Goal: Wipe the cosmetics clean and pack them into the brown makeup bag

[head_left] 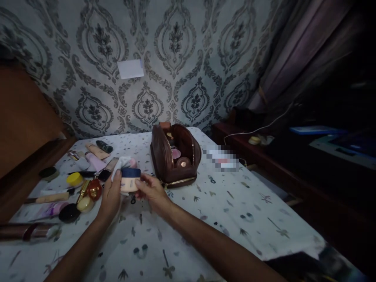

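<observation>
Head cam, fwd & down.

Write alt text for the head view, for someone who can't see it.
Two hands, left and right, hold a blue-lidded jar and a white cloth above a patterned tablecloth. An open brown bag stands beyond; cosmetics, including a yellow-lidded jar, lie left.

Beige jar [128, 185], navy lid [131, 173] on, upright btwn hands [111, 194], w/ white cloth [122, 161] adj.

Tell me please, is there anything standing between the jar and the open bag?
Yes, the right hand: its fingers touch the jar on the side nearer the bag. I see no other object between the two.
</observation>
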Motion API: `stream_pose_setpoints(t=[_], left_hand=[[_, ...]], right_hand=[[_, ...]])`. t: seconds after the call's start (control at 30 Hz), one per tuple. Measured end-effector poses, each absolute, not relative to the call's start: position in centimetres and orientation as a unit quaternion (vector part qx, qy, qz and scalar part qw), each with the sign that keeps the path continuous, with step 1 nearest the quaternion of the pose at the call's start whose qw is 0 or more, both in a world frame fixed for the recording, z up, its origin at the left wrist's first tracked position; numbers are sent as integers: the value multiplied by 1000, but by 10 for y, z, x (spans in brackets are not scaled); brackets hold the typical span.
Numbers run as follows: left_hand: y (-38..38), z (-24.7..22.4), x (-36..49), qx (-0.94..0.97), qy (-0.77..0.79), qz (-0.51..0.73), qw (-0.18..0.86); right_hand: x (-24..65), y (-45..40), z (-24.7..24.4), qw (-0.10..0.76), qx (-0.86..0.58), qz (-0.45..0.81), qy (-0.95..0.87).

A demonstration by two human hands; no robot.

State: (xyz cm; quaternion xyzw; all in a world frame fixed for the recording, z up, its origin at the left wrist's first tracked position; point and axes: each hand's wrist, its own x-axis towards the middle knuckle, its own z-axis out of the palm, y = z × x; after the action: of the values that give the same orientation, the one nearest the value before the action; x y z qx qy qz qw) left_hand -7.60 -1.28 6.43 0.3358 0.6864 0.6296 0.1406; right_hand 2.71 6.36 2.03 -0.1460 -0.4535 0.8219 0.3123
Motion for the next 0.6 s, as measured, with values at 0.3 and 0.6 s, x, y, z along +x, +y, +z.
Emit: stream_pose_setpoints(t=[0.3, 0.6], left_hand=[[-25, 35, -82, 522, 661, 539, -10], [-28, 31, -72, 611, 626, 474, -98]], right_hand=[[32, 59, 32, 303, -152, 824, -454], [30, 56, 30, 295, -140, 836, -440]])
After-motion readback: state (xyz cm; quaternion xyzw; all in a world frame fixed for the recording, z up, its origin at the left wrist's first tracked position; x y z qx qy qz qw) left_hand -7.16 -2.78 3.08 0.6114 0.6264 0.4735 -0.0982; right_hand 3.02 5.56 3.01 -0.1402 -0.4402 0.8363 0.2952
